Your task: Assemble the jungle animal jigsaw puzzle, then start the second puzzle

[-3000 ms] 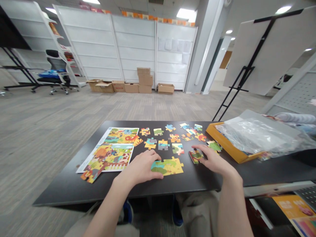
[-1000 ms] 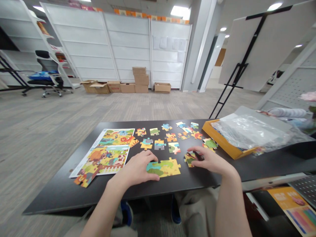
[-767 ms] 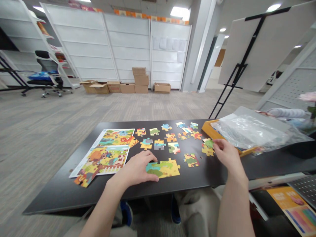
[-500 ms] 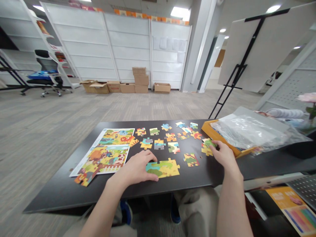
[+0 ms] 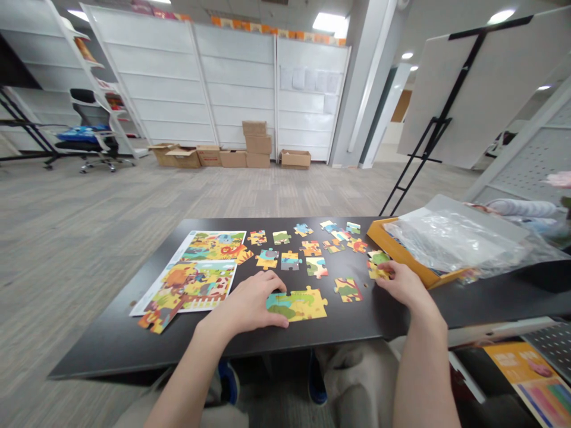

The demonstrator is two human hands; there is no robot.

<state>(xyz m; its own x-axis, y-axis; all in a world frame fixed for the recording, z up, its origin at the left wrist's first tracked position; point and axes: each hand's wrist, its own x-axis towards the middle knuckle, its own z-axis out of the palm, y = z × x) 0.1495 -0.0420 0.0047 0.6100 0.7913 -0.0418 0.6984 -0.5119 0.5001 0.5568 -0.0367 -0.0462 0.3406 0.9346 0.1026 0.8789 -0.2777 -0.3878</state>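
Note:
My left hand (image 5: 254,300) rests on the black table, thumb and fingers closed around the left end of a strip of joined puzzle pieces (image 5: 307,304), yellow and green with a crocodile. At the right, the fingertips of my right hand (image 5: 404,285) pinch a yellow puzzle piece (image 5: 375,271) lying on the table. A green puzzle piece (image 5: 379,257) touches it just behind. Between my hands lies a loose puzzle piece with a green bush (image 5: 348,290). Several more loose pieces, among them a grey and teal one (image 5: 291,260), are scattered farther back.
A printed picture sheet (image 5: 209,270) lies at the left, with joined lion pieces (image 5: 158,315) overlapping its near corner. An orange box (image 5: 383,235) topped with clear plastic bags (image 5: 450,238) stands at the right. Cardboard boxes (image 5: 209,156) line the shelves beyond.
The fingertips of my right hand have shifted toward me, from the green piece onto the yellow one. My left hand stays at the joined strip. The view has shifted slightly.

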